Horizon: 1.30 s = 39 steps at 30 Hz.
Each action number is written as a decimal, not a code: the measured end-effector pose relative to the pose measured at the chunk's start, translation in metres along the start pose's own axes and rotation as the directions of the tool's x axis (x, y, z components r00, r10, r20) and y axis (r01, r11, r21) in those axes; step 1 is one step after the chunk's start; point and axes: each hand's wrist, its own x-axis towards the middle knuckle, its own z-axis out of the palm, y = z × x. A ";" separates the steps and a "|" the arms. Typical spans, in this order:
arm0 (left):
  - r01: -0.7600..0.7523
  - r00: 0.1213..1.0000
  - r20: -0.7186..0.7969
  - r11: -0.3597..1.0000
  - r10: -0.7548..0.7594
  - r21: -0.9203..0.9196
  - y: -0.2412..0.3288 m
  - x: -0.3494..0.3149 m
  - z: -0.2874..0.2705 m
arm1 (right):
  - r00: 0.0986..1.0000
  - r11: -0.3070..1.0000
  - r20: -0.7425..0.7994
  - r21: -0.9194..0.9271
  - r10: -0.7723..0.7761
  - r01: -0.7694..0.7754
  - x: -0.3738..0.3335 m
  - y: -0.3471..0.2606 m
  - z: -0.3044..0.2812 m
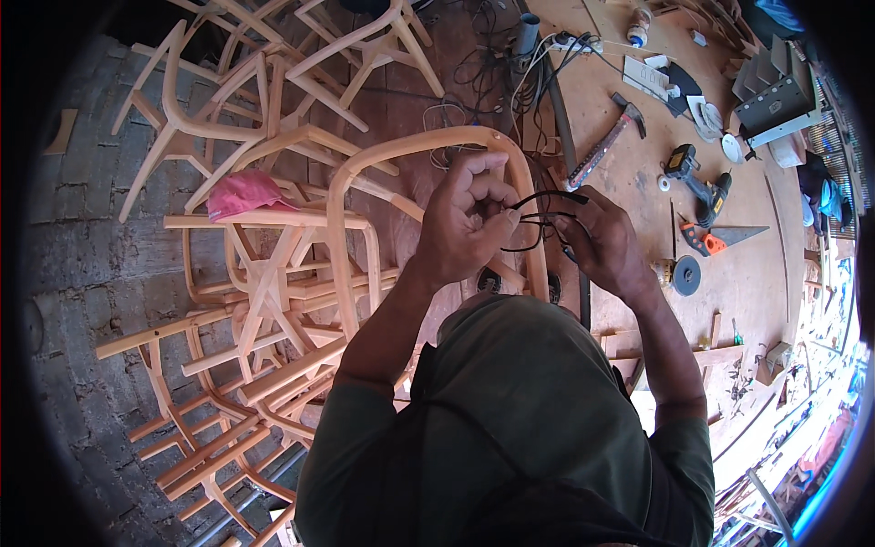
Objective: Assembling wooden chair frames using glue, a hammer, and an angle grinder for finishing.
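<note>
Holding thin black cord (538,219) looped between left hand (465,223) and right hand (597,242), both grips pinched shut on it, above curved wooden chair frame (365,173); best kept taut, untangled.

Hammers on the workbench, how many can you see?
1: the hammer lies on the wooden workbench, beyond the right hand and left of the drill. Clutter may hide others.

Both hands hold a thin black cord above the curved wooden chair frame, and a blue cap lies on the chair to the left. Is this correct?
Not quite: the cap is pink, not blue, as the head view shows. The rest holds: the left hand and the right hand hold a thin black cord above the curved wooden chair frame.
</note>
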 end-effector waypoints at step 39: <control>-0.616 0.776 -0.225 0.632 0.590 -0.470 0.153 -0.052 -0.010 | 0.771 0.771 -0.618 0.413 -0.155 0.485 -0.016 -0.159 -0.045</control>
